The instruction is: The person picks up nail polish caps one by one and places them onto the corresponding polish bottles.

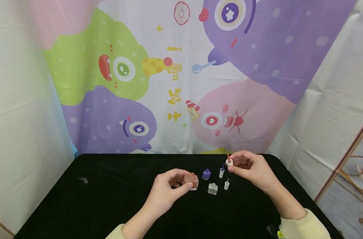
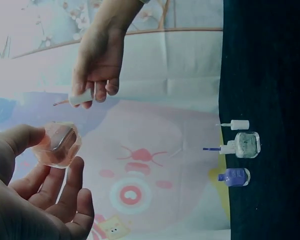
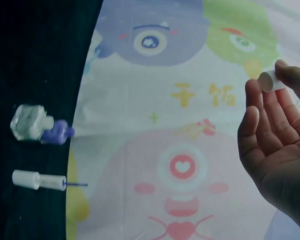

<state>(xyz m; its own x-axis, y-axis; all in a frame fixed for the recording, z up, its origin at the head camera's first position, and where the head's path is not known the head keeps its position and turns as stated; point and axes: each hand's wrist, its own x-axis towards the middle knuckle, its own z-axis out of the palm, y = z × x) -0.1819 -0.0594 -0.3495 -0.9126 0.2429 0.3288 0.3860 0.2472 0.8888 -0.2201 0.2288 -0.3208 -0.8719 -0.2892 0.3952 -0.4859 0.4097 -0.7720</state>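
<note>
My left hand (image 1: 166,189) grips a squat glass bottle of orange-brown nail polish (image 1: 192,182), its neck uncapped, above the black table. In my right hand (image 1: 254,169) a white nail polish cap (image 1: 229,162) is pinched between thumb and fingers, its orange-tinted brush pointing up. Between the hands stand a purple nail polish bottle (image 1: 206,174) and a clear, silvery one (image 1: 212,189), both uncapped. Beside them two white caps stand with brushes upward: one with a purple brush (image 1: 221,172), the other with a pale brush (image 1: 226,184).
The bottles stand on a black-covered table (image 1: 115,205). A small shiny scrap (image 1: 83,180) lies at its left. Behind hangs a cartoon-printed curtain (image 1: 175,139). A dark object with a yellow part (image 1: 279,233) is by the right sleeve.
</note>
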